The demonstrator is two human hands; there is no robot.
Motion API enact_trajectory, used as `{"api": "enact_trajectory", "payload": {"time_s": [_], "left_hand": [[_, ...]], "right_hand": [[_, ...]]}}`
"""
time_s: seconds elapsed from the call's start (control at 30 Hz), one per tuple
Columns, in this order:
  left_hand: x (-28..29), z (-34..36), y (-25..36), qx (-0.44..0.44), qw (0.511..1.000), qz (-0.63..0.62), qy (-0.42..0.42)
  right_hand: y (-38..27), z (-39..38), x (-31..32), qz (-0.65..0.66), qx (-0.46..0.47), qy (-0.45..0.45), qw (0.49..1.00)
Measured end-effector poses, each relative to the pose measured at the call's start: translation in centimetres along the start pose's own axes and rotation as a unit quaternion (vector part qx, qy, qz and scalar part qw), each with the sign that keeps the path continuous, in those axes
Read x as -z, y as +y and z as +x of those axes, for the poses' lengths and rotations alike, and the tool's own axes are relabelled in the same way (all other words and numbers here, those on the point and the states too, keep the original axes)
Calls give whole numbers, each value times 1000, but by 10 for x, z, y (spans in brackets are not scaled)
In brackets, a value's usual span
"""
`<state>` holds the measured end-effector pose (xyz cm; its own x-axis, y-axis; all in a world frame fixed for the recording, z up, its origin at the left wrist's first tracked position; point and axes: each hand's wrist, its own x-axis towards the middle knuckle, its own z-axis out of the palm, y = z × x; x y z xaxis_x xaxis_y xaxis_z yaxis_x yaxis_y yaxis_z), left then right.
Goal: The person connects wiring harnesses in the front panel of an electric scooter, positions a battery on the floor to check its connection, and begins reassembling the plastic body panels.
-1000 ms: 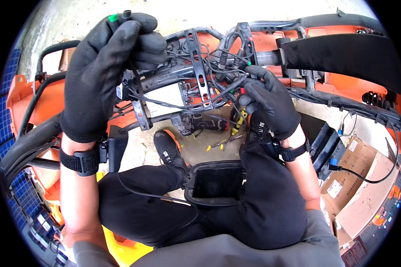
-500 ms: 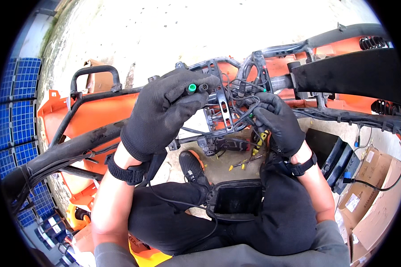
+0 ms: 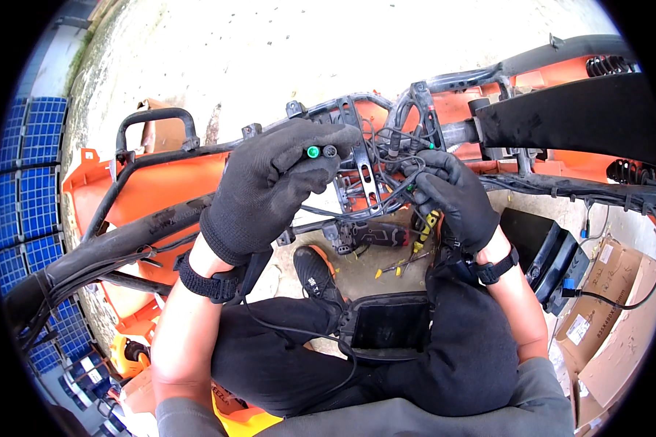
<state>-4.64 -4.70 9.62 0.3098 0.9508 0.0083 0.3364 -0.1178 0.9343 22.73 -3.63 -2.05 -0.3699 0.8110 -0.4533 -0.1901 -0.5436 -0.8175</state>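
My left hand [image 3: 251, 186], in a black glove, is closed around two cable connectors above the dark tube frame [image 3: 138, 218]. One is a green round connector [image 3: 313, 152]; beside it sits a black round connector [image 3: 330, 151] with its pin face showing. My right hand [image 3: 461, 202], gloved too, pinches thin black cables at the edge of a tangled cable bundle [image 3: 386, 195]. Small green connectors [image 3: 431, 147] show among those cables. Exactly what lies between the right fingertips is partly hidden.
Orange panels [image 3: 160, 186] lie under the frame. A dark tablet-like device [image 3: 390, 325] rests between my legs. Beyond it are a power tool [image 3: 377, 235] and a yellow-handled tool [image 3: 426, 229]. Black box-shaped part [image 3: 536, 251] and cardboard [image 3: 598, 298] are at right, blue crates [image 3: 40, 131] at left.
My left hand has tilted slightly, so the two connectors sit a little lower and face me more squarely. The right hand has hardly moved at the cables.
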Motion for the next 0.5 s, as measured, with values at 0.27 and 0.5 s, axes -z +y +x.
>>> {"api": "enact_trajectory", "payload": {"time_s": [0.27,0.5], "left_hand": [[2,-1,6,14,999,40,-22],[9,0,8,28,997,-37,57]], "right_hand": [[2,0,2,-9,2,0,1000],[0,0,1,-20,6,-6,1000]]}}
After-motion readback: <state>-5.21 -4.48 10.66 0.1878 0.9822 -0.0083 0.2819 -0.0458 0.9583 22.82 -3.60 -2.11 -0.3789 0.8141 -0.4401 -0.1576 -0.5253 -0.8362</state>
